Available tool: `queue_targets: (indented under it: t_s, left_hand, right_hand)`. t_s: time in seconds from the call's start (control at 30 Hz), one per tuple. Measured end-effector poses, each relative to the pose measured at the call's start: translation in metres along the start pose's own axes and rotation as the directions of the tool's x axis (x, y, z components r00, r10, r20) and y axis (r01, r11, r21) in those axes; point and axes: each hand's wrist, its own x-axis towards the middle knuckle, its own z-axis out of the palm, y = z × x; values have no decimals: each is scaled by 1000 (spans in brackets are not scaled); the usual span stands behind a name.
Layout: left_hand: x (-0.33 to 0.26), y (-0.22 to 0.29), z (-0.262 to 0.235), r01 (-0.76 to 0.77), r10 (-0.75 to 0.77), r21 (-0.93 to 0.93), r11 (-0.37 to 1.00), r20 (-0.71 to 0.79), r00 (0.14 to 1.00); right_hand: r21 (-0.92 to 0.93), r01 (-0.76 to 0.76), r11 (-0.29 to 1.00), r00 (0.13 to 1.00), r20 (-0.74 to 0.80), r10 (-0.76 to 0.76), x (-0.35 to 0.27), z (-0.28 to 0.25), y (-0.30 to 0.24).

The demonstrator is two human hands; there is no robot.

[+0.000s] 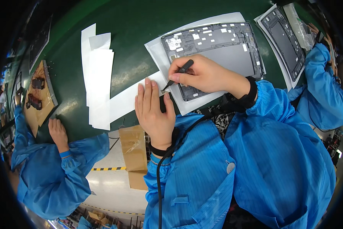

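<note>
My right hand (202, 74) grips a pair of black tweezers (178, 74), their tip pointing down-left at the near-left corner of an open grey tablet housing (232, 45). The housing lies on a white sheet (160, 51) and carries several small white stickers along its far edge. My left hand (153, 110) lies flat on the green table (133, 26), fingers together, just left of the housing's near corner, touching white paper strips. A black wrist strap with a cord sits on my left wrist.
A stack of white paper strips (98, 82) lies to the left. A second tablet housing (284, 40) sits at the right before another person in blue. A person at the left rests a hand (58, 133) on the table edge near a brown tray (39, 95). Cardboard boxes (134, 149) stand below.
</note>
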Motion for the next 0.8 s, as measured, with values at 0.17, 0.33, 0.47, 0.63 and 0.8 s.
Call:
queue_targets:
  t_s: [0.17, 0.33, 0.47, 0.63, 0.8]
  left_hand:
    - [-1, -2, 1, -18, 18, -16, 1000, -6, 1000]
    - [0, -2, -4, -30, 28, -97, 995, -25, 999]
    - [9, 10, -18, 89, -75, -201, 975, 78, 994]
    - [31, 55, -20, -69, 76, 147, 987, -44, 996]
    - [47, 131, 13, -237, 289, -296, 925, 145, 946]
  right_hand:
    - [47, 62, 997, 992, -112, -56, -4, 8, -7]
    - [262, 204, 943, 895, -440, -71, -46, -11, -7]
    - [157, 292, 943, 367, -929, 41, -115, -48, 13]
    - [123, 233, 965, 202, -976, 76, -166, -64, 54]
    - [131, 287, 949, 257, -965, 56, -177, -58, 70]
